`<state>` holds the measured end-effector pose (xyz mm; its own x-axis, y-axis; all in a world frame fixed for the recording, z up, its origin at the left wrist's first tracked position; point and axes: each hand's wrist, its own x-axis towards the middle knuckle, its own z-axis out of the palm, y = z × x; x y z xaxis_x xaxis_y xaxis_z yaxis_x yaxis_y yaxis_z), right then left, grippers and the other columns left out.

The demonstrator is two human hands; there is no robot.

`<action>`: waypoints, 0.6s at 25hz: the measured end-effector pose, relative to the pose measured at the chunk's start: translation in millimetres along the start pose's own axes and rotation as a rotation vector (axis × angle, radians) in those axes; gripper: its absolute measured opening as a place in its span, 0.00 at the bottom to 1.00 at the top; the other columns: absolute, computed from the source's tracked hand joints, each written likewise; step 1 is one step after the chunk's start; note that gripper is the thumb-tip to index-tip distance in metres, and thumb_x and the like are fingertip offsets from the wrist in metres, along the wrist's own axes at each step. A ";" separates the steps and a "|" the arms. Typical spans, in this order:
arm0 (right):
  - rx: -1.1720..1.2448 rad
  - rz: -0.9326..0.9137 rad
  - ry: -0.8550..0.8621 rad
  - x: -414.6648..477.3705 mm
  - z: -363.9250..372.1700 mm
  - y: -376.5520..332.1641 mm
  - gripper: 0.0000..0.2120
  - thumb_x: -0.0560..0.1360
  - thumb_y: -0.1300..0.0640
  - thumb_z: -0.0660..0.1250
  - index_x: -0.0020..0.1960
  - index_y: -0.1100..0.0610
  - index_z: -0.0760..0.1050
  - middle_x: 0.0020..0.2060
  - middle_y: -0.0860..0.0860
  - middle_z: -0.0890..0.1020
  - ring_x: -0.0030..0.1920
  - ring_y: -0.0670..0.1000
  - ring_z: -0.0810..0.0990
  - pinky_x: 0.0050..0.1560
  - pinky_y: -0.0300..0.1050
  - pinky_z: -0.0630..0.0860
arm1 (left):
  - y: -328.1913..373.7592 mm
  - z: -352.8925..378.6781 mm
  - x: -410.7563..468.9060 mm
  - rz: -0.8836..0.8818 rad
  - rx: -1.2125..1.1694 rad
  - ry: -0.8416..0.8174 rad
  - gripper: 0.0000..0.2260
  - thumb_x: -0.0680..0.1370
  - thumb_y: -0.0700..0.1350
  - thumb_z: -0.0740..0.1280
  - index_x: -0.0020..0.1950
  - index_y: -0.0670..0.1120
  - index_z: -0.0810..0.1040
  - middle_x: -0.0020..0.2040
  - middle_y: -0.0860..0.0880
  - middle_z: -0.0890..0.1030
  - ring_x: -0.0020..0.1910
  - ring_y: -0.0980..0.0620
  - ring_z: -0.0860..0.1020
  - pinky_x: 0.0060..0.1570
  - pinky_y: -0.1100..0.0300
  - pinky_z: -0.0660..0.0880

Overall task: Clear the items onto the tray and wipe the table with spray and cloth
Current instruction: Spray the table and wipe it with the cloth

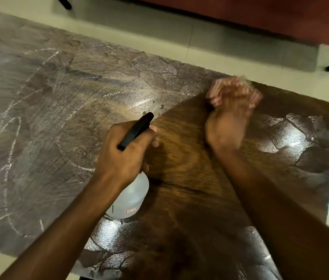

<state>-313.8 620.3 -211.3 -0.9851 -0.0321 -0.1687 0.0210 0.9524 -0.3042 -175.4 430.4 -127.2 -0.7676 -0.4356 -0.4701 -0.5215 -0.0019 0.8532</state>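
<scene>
In the head view, the left hand (124,156) is wrapped around the neck of the spray bottle (128,199), a finger near its black trigger head, the bottle's base at or just above the table (38,118) near its near edge; contact cannot be told. The right hand (226,126), blurred, presses a bunched pinkish cloth (234,90) close to the far edge, fingers closed over it. No tray shows. Judging by the hazy film on the left part, good wiping means overlapping strokes toward that side, with firm, flat pressure.
</scene>
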 end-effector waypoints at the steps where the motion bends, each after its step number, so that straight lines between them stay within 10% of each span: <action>1: -0.006 -0.186 -0.046 -22.3 10.5 -21.2 0.35 0.81 0.57 0.60 0.87 0.54 0.56 0.86 0.56 0.58 0.87 0.59 0.51 0.84 0.50 0.33 | 4.3 2.2 4.5 0.016 0.004 0.004 0.07 0.78 0.54 0.70 0.42 0.56 0.86 0.37 0.45 0.88 0.17 0.47 0.74 0.28 0.56 0.73; 6: -0.091 -1.159 -0.320 -46.8 26.2 -55.2 0.26 0.78 0.52 0.70 0.75 0.55 0.76 0.77 0.59 0.75 0.83 0.61 0.65 0.85 0.62 0.56 | 21.1 0.0 27.8 0.048 0.061 0.010 0.16 0.75 0.53 0.69 0.39 0.40 0.83 0.30 0.35 0.81 0.17 0.45 0.75 0.26 0.54 0.74; 10: -0.177 -0.573 -0.177 24.9 -0.6 -5.0 0.36 0.84 0.52 0.59 0.88 0.48 0.49 0.87 0.51 0.51 0.87 0.55 0.45 0.87 0.60 0.45 | 20.1 -19.8 32.5 0.034 0.070 0.010 0.16 0.78 0.52 0.69 0.45 0.40 0.86 0.35 0.42 0.87 0.18 0.47 0.76 0.25 0.55 0.74; 15: -0.002 0.006 -0.026 46.6 -0.9 -29.4 0.34 0.84 0.56 0.58 0.88 0.54 0.52 0.87 0.57 0.54 0.87 0.58 0.49 0.86 0.60 0.46 | 14.2 -43.2 34.4 0.004 -0.003 0.040 0.08 0.78 0.54 0.70 0.44 0.54 0.86 0.40 0.44 0.89 0.18 0.48 0.75 0.23 0.59 0.72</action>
<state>-360.5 591.1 -209.4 -0.9802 -0.0341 -0.1948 0.0268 0.9532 -0.3013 -193.2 376.5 -121.5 -0.7542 -0.4712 -0.4573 -0.5171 -0.0031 0.8559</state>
